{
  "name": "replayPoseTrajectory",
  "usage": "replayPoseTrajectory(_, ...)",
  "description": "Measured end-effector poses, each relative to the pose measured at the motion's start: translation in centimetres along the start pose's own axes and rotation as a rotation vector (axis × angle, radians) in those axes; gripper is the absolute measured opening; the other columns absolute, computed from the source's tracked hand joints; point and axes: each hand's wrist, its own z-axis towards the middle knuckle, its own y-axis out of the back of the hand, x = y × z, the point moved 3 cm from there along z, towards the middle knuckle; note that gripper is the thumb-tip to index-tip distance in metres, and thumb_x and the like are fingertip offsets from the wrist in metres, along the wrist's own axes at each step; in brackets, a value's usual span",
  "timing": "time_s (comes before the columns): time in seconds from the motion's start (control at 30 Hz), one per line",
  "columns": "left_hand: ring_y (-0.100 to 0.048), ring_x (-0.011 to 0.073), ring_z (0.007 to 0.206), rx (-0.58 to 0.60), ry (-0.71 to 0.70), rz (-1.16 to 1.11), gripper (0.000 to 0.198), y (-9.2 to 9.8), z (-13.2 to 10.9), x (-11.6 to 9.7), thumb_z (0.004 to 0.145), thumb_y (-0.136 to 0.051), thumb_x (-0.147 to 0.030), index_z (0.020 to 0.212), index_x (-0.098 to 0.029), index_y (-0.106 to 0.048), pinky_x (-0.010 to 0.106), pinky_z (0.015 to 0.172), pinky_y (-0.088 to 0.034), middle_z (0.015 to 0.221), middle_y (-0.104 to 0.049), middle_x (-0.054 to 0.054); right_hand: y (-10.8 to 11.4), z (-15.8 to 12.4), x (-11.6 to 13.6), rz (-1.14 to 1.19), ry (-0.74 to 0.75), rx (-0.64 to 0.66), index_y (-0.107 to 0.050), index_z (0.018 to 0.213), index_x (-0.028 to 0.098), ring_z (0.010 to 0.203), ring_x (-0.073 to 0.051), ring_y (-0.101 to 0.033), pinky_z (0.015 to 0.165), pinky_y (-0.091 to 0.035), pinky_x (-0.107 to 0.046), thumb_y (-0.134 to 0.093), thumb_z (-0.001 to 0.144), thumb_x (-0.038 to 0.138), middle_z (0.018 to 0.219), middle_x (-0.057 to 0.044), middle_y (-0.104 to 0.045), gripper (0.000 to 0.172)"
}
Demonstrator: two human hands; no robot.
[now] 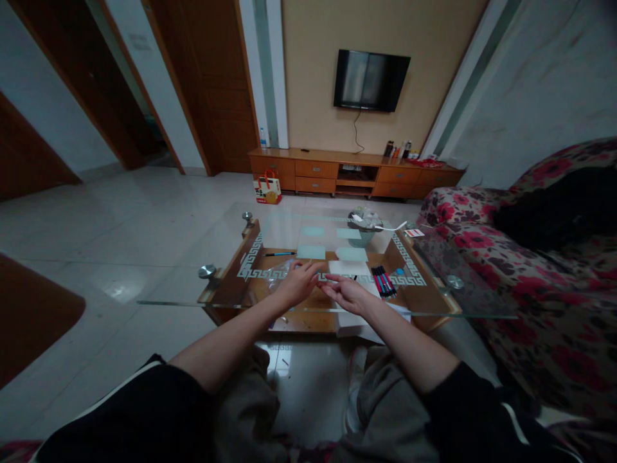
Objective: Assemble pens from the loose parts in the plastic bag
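My left hand (302,283) is over the near part of the glass table (183,270), back upward, fingers stretched to the right. My right hand (348,293) faces it with the palm turned up and the fingers loosely spread. Their fingertips nearly meet, and I can make out nothing between them. A small dark piece (355,278) shows just behind my right hand; whether it touches the hand, I cannot tell. To the right lies a row of several pens (383,281) with dark, pink and blue barrels. A single blue and black pen (279,254) lies beyond my left hand.
Clear crumpled plastic (276,275) lies left of my hands. White paper (349,267) and a white box (348,325) are near my right hand. A basket (361,236) holding plastic stands at the back right. A flowered sofa (470,238) borders the right side.
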Motion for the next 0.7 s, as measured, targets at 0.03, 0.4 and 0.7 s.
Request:
replayPoseTrajectory(0.03,-0.063,0.0223,0.106,-0.007,0.004,-0.015,0.036,-0.1,0.0,0.2,0.096,-0.047,-0.020,0.132,-0.023,-0.052,0.042,0.099,-0.037,0.120,-0.067,0.009,0.0,-0.1,0.0,-0.012,0.004,-0.009,-0.050,0.118,0.014,0.085,-0.013,-0.074,0.072,-0.062,-0.018,-0.039,0.078,-0.014,0.097,-0.010,-0.071,0.050)
replayPoseTrajectory(0.4,-0.067,0.0157,0.080,-0.130,0.325,-0.459,0.038,-1.2,0.0,1.3,0.090,-0.056,-0.025,0.128,-0.021,-0.053,0.029,0.076,-0.053,0.094,-0.068,0.003,0.0,-0.5,2.4,-0.384,0.294,0.034,-0.049,0.095,0.019,0.052,-0.011,-0.065,0.046,-0.050,-0.016,-0.055,0.096,0.024,0.066,-0.003,-0.070,0.009)
replayPoseTrajectory(0.7,-0.066,0.0158,0.075,0.008,0.372,-0.511,0.026,-3.7,0.8,1.5,0.091,-0.054,-0.031,0.109,-0.017,-0.065,0.029,0.072,-0.054,0.091,-0.070,0.005,6.1,0.4,8.0,-0.450,0.709,-0.321,-0.060,0.077,0.014,0.048,-0.008,-0.058,0.045,-0.045,-0.017,-0.075,0.078,0.039,0.063,-0.002,-0.068,0.030)
